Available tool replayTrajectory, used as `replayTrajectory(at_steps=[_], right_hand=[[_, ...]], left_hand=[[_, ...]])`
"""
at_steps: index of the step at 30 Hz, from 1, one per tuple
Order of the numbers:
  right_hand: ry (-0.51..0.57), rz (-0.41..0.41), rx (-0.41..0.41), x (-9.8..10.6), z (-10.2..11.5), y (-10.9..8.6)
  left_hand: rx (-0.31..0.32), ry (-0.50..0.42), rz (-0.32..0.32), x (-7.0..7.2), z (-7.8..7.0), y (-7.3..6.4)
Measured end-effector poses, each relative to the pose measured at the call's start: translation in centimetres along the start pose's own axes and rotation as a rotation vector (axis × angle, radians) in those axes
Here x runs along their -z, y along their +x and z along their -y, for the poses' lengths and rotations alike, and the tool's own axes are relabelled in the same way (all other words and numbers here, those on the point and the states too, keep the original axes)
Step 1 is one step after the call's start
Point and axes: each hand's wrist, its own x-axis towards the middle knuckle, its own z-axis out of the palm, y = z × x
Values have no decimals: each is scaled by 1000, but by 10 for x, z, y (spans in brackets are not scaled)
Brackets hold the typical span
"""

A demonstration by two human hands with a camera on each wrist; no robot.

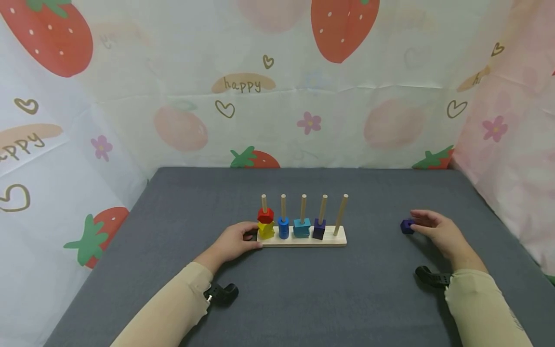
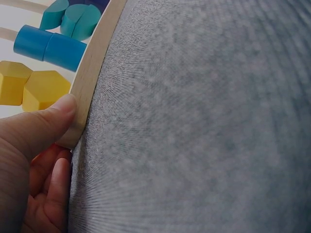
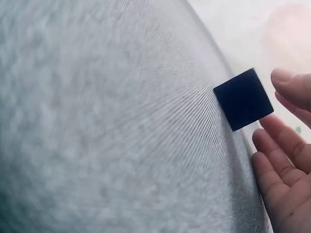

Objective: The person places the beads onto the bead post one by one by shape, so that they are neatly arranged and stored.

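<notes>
My left hand (image 1: 234, 242) grips the left end of a wooden peg stacker (image 1: 303, 243). Its thumb lies on the front edge of the base, as the left wrist view shows. From left to right the pegs carry yellow blocks (image 1: 266, 231) with a red block (image 1: 266, 216) above, blue cylinders (image 1: 284, 229), teal blocks (image 1: 301, 229) and a dark purple block (image 1: 319, 230). The rightmost peg (image 1: 341, 214) is bare. Off to the right, my right hand (image 1: 442, 236) is at a dark purple cube (image 1: 406, 226), thumb and fingers spread apart; the right wrist view shows a gap between thumb and cube (image 3: 244, 99).
A grey cloth (image 1: 282, 299) covers the table. Printed fabric (image 1: 277, 120) with strawberries and hearts hangs behind the table and on both sides. Each wrist wears a black camera strap (image 1: 223, 293).
</notes>
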Motion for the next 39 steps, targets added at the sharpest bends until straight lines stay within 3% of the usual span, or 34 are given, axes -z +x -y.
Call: replayTrajectory(at_steps=[13,26,32,39], right_hand=[[-165,26,-84,-10,0,3],[-214,-16,-90,-14,8,4],[-226,-68,-67,-14,30,6],[-171,-67,0,-15,85,16]], left_hand=[[2,8,-5,0,0,0],[-19,3,-2,-1,3,3],[-25,7,-3,-2,3,3],[-24,-13,-8,-2,3,2]])
